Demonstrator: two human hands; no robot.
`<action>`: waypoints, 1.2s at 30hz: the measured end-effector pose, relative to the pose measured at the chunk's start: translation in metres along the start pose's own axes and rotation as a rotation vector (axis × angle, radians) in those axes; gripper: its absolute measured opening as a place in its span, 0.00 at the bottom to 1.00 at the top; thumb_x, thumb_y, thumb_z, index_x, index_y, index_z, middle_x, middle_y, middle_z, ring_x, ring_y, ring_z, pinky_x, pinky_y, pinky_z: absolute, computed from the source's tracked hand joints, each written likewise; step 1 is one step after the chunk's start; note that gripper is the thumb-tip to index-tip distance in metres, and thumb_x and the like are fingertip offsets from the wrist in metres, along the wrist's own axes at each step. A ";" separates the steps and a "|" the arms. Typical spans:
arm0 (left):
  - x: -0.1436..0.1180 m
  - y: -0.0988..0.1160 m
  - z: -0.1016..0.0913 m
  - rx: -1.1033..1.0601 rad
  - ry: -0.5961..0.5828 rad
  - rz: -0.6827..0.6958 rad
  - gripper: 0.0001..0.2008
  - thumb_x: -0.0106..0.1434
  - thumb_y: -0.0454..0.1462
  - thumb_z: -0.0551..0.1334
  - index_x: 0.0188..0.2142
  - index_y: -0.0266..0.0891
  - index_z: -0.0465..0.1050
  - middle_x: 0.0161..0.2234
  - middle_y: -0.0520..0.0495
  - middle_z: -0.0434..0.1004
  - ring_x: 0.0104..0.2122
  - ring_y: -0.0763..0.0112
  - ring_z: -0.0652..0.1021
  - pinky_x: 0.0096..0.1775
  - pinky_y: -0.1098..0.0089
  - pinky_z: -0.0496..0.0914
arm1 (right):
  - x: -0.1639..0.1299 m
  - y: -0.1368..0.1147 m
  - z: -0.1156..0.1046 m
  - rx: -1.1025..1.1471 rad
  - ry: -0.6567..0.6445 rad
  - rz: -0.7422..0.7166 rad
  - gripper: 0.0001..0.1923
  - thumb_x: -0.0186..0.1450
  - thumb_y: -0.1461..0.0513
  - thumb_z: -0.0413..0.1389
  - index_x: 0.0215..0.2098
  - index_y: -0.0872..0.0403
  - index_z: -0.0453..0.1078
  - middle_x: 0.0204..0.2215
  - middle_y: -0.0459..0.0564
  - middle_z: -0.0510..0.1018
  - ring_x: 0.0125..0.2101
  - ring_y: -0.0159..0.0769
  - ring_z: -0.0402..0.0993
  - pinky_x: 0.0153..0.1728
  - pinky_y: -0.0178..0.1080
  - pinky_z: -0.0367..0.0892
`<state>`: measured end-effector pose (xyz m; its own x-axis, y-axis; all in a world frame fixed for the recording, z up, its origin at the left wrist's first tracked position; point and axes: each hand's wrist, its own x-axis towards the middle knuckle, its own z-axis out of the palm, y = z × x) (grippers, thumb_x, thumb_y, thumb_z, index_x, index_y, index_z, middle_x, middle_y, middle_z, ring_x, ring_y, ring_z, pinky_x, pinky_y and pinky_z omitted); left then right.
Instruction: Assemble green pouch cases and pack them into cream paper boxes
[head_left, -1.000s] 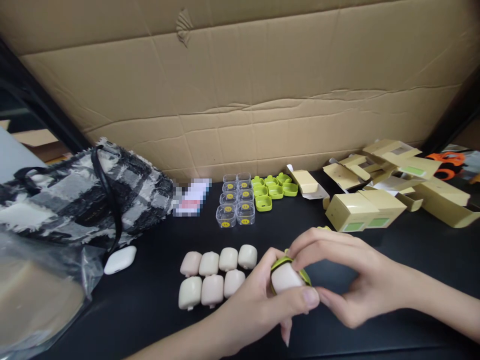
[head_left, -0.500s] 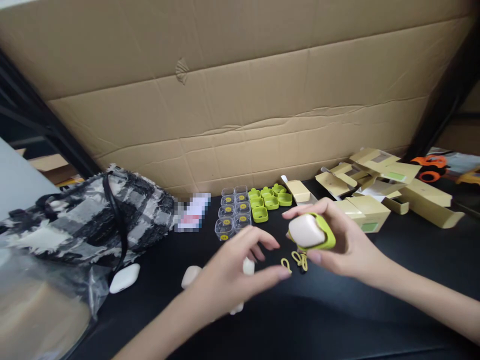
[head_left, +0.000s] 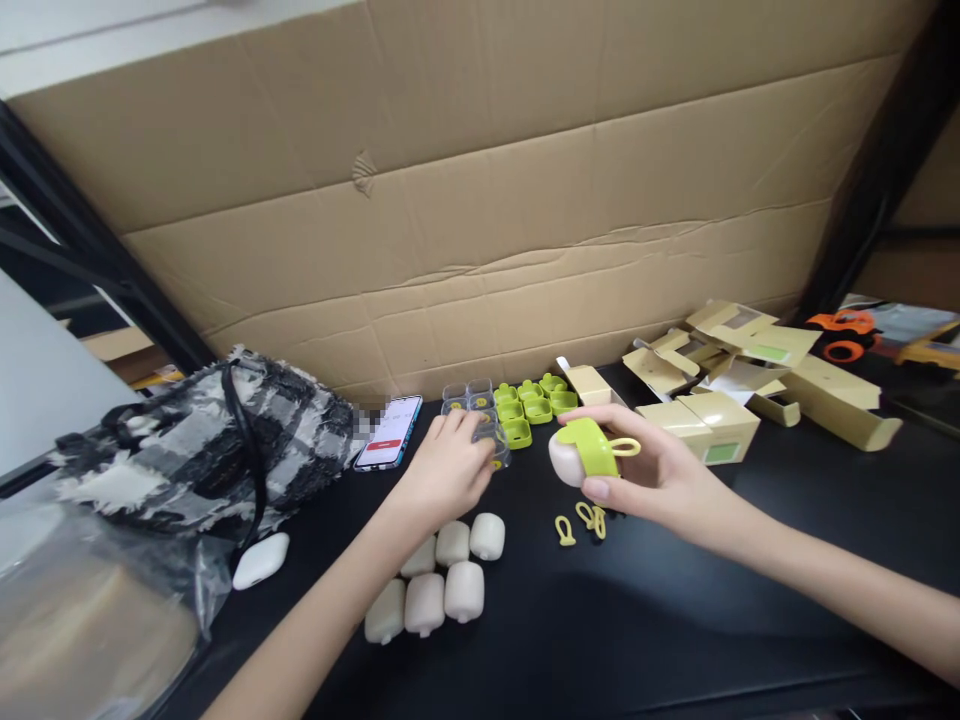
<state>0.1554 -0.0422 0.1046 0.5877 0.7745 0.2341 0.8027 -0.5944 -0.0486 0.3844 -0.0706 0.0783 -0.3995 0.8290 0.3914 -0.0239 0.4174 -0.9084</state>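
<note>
My right hand (head_left: 637, 462) holds a small lime-green case (head_left: 596, 447) with an off-white rounded body (head_left: 566, 460) sitting in it. A yellow-green loop (head_left: 624, 447) sticks out of the case's end, on the side toward my palm. My left hand (head_left: 454, 460) reaches to the group of clear plastic cups (head_left: 480, 398), its fingers curled down onto a front one; whether that cup is lifted I cannot tell. Beside the cups stand rows of open lime-green cases (head_left: 537, 410). Several loose yellow-green loops (head_left: 565, 532) lie below my right hand. Off-white rounded bodies (head_left: 465, 592) stand in two rows near my left forearm.
Opened small cardboard boxes (head_left: 705, 425) are piled at the right, by an orange toy vehicle (head_left: 844, 335). A phone (head_left: 388, 432) and a black-and-white bag (head_left: 202, 430) are at the left. A white earbud-like case (head_left: 261, 560) lies near a plastic-wrapped bundle (head_left: 97, 620). Cardboard walls the back.
My left hand has moved left and away from the right hand, onto the clear cups. My right hand has turned the green case, so its loop now shows. The off-white rows have come into view.
</note>
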 end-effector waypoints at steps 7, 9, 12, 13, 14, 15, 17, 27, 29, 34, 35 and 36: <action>-0.035 0.056 -0.010 -0.382 -0.048 0.084 0.06 0.51 0.31 0.61 0.29 0.40 0.65 0.46 0.43 0.72 0.42 0.60 0.75 0.42 0.65 0.69 | -0.005 0.011 0.001 -0.062 0.176 -0.146 0.20 0.63 0.58 0.58 0.51 0.46 0.58 0.39 0.47 0.69 0.34 0.33 0.72 0.33 0.33 0.71; -0.043 0.068 0.003 -0.519 -0.098 0.065 0.11 0.48 0.30 0.62 0.32 0.40 0.63 0.45 0.43 0.72 0.39 0.62 0.75 0.38 0.68 0.70 | -0.008 0.012 0.002 -0.094 0.155 -0.138 0.19 0.63 0.58 0.57 0.50 0.46 0.57 0.39 0.46 0.68 0.33 0.32 0.71 0.33 0.32 0.70; -0.051 0.077 0.028 -0.678 -0.093 -0.002 0.17 0.48 0.30 0.62 0.38 0.41 0.59 0.43 0.42 0.72 0.43 0.60 0.75 0.43 0.67 0.71 | -0.011 0.008 0.001 -0.118 0.005 -0.116 0.24 0.60 0.62 0.58 0.51 0.46 0.53 0.39 0.45 0.69 0.35 0.31 0.70 0.36 0.32 0.69; -0.053 0.077 0.035 -0.721 -0.093 -0.032 0.18 0.49 0.30 0.62 0.39 0.41 0.58 0.43 0.42 0.71 0.43 0.60 0.75 0.44 0.66 0.71 | -0.012 0.005 0.000 -0.147 -0.053 -0.111 0.26 0.59 0.64 0.59 0.51 0.46 0.54 0.39 0.45 0.69 0.36 0.31 0.70 0.37 0.32 0.68; -0.054 0.077 0.041 -0.762 -0.095 -0.060 0.20 0.49 0.30 0.62 0.40 0.42 0.56 0.43 0.43 0.71 0.43 0.60 0.76 0.44 0.66 0.71 | -0.013 0.001 -0.002 -0.187 -0.107 -0.103 0.26 0.57 0.65 0.60 0.50 0.47 0.55 0.40 0.44 0.69 0.37 0.31 0.70 0.39 0.32 0.68; -0.056 0.077 0.045 -0.799 -0.098 -0.087 0.22 0.50 0.30 0.63 0.41 0.42 0.55 0.43 0.43 0.71 0.43 0.60 0.76 0.44 0.65 0.71 | -0.013 -0.003 -0.003 -0.238 -0.163 -0.088 0.26 0.55 0.66 0.60 0.49 0.47 0.56 0.40 0.44 0.70 0.38 0.31 0.70 0.40 0.33 0.67; -0.059 0.075 0.051 -0.866 -0.109 -0.117 0.24 0.50 0.31 0.63 0.43 0.43 0.52 0.45 0.42 0.71 0.45 0.59 0.76 0.45 0.63 0.71 | -0.014 -0.010 -0.006 -0.356 -0.291 -0.032 0.26 0.51 0.66 0.62 0.46 0.48 0.60 0.39 0.43 0.71 0.38 0.33 0.69 0.40 0.33 0.66; -0.067 0.073 0.053 -0.959 -0.121 -0.131 0.26 0.57 0.34 0.65 0.46 0.45 0.48 0.46 0.41 0.70 0.46 0.57 0.76 0.45 0.56 0.73 | -0.015 -0.014 0.001 -0.708 -0.551 -0.022 0.22 0.51 0.63 0.65 0.43 0.49 0.65 0.37 0.41 0.76 0.36 0.34 0.73 0.38 0.35 0.64; -0.068 0.073 0.055 -0.968 -0.090 -0.112 0.28 0.57 0.33 0.65 0.47 0.46 0.47 0.48 0.41 0.69 0.47 0.57 0.76 0.46 0.56 0.73 | -0.014 -0.014 0.000 -0.746 -0.567 -0.076 0.20 0.53 0.62 0.65 0.42 0.50 0.66 0.36 0.42 0.76 0.36 0.35 0.73 0.37 0.36 0.64; -0.068 0.073 0.056 -0.988 -0.070 -0.110 0.31 0.57 0.32 0.65 0.49 0.47 0.46 0.50 0.42 0.68 0.50 0.58 0.75 0.49 0.56 0.72 | -0.012 -0.014 -0.002 -0.786 -0.605 -0.133 0.17 0.58 0.57 0.64 0.43 0.50 0.67 0.35 0.43 0.77 0.37 0.34 0.74 0.37 0.36 0.65; -0.068 0.073 0.056 -0.987 -0.080 -0.118 0.31 0.56 0.32 0.66 0.50 0.47 0.46 0.50 0.42 0.68 0.50 0.57 0.75 0.49 0.55 0.72 | -0.012 -0.014 -0.002 -0.794 -0.610 -0.140 0.18 0.58 0.55 0.64 0.43 0.49 0.67 0.36 0.43 0.77 0.37 0.35 0.74 0.37 0.36 0.66; -0.068 0.073 0.055 -0.987 -0.091 -0.129 0.32 0.56 0.32 0.66 0.50 0.47 0.45 0.50 0.42 0.68 0.50 0.57 0.75 0.49 0.55 0.72 | -0.013 -0.014 -0.002 -0.804 -0.616 -0.151 0.19 0.58 0.53 0.64 0.44 0.49 0.68 0.36 0.44 0.77 0.38 0.35 0.75 0.37 0.37 0.66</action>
<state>0.1801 -0.1265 0.0316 0.5409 0.8347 0.1037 0.4413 -0.3866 0.8098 0.3915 -0.0859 0.0860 -0.8502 0.5063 0.1442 0.4181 0.8159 -0.3993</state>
